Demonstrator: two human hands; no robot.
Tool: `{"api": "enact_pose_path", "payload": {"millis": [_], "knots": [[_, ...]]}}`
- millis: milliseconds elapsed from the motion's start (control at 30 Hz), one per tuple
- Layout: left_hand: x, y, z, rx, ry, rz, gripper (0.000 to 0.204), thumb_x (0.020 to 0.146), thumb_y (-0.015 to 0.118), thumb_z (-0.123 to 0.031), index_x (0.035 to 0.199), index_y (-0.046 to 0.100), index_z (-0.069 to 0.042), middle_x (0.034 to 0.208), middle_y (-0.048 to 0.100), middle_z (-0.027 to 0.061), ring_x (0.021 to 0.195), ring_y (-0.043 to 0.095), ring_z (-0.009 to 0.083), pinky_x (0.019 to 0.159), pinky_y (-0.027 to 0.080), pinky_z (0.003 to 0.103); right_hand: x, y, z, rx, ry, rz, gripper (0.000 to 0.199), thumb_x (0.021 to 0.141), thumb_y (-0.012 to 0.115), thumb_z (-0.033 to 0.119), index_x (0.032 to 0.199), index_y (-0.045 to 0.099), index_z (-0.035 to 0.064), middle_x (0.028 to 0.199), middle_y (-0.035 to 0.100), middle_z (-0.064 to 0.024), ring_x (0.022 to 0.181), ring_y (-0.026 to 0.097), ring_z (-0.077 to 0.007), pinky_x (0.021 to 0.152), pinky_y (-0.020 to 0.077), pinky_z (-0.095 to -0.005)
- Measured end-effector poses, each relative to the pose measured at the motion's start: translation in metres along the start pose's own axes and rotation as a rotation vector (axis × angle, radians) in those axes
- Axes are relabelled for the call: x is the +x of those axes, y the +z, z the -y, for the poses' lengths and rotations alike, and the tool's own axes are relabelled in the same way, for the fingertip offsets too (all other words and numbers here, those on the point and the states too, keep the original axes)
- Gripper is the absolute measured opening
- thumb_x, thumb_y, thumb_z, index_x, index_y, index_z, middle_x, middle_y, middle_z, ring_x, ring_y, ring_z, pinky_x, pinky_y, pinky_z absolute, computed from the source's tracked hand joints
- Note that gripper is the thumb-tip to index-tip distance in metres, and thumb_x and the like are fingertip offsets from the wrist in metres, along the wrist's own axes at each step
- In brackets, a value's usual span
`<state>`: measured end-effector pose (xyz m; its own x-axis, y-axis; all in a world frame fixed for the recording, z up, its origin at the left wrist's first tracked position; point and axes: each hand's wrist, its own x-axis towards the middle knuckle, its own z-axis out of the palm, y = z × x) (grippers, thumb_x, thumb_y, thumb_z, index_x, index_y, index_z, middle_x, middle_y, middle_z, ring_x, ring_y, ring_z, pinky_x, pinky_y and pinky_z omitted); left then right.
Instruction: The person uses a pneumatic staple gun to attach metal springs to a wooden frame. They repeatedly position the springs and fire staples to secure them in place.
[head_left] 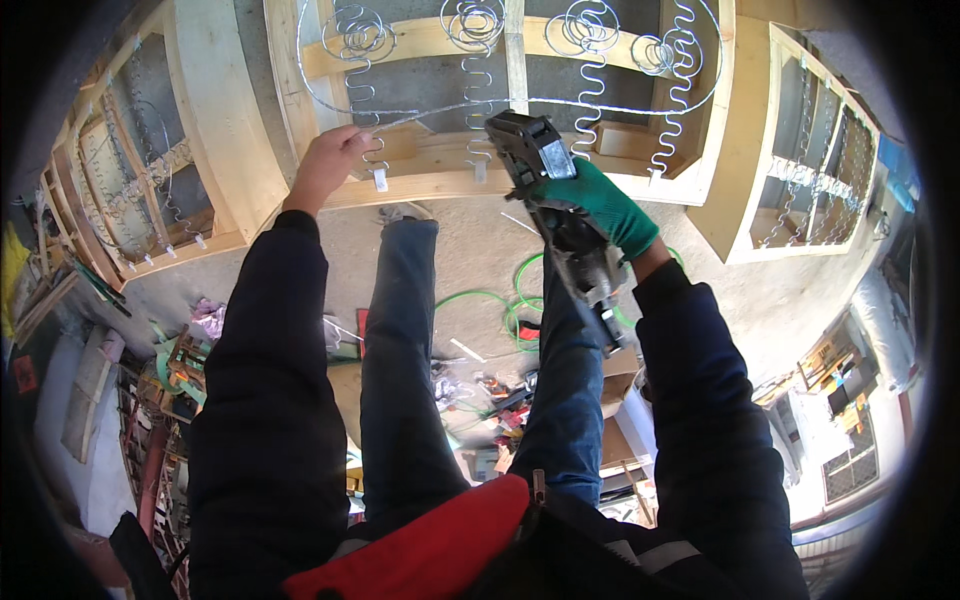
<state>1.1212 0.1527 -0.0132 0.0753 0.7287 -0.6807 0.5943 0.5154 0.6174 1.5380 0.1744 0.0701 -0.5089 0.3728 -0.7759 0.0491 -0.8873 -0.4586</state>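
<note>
My left hand [330, 168] is bare, with its fingers pinched on a thin metal wire [560, 100] at the front of a wooden furniture frame [440, 185]. The wire runs to the right across several zigzag springs [665, 125] and curves up in a wide loop. Coil springs [360, 36] sit along the frame's far part. In a green glove, my right hand [605, 205] grips a black pneumatic fastening gun [590, 270]. The gun's silver-and-black head [530, 145] is just over the frame's front rail, close to the wire.
More wooden frames with zigzag springs stand at the left [215, 120] and right [735, 215]. A green hose [520, 285] lies coiled on the concrete floor near my legs. Cardboard boxes [620, 385] and scattered scraps lie lower down; a wood pile [180, 370] is at left.
</note>
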Motion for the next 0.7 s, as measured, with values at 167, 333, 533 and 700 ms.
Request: {"api": "enact_pose_path", "payload": {"millis": [167,333,533,700], "knots": [[0.012,-0.017,0.005,0.179,0.017,-0.024,0.039,0.102,0.067,-0.038,0.101,0.072,0.001,0.086,0.069,0.0233,0.08,0.064,0.0405,0.075,0.052,0.044,0.028,0.024,0.001,0.061,0.045,0.031,0.04,0.094,0.077,0.025,0.124,0.069,0.001,0.103,0.077,-0.0081,0.085,0.073,-0.0164,0.079,0.0596,-0.0302],[0.009,-0.018,0.0,0.175,0.033,-0.013,0.043,0.102,0.067,-0.041,0.098,0.072,0.002,0.079,0.065,0.0192,0.075,0.062,0.0327,0.073,0.05,0.042,0.051,0.046,-0.007,0.097,0.002,-0.097,0.036,0.096,0.075,0.028,0.119,0.069,0.0023,0.1,0.076,-0.0075,0.081,0.072,-0.0145,0.075,0.0584,-0.0288],[0.009,-0.013,0.003,0.2,0.033,-0.016,0.037,0.1,0.067,-0.036,0.098,0.075,0.0,0.092,0.072,0.0243,0.088,0.068,0.0441,0.079,0.053,0.047,0.049,0.049,-0.005,0.087,-0.003,-0.233,0.036,0.094,0.076,0.034,0.114,0.072,0.0045,0.093,0.075,-0.0052,0.072,0.07,-0.0132,0.068,0.0577,-0.0279],[0.015,-0.01,0.012,0.241,0.083,-0.039,0.038,0.1,0.066,-0.037,0.097,0.076,0.0,0.093,0.072,0.0246,0.089,0.067,0.0447,0.08,0.052,0.049,0.055,0.05,-0.005,0.059,-0.024,-0.234,0.032,0.097,0.072,0.037,0.106,0.073,0.0069,0.086,0.073,-0.0038,0.066,0.068,-0.0134,0.061,0.0566,-0.0286]]}}
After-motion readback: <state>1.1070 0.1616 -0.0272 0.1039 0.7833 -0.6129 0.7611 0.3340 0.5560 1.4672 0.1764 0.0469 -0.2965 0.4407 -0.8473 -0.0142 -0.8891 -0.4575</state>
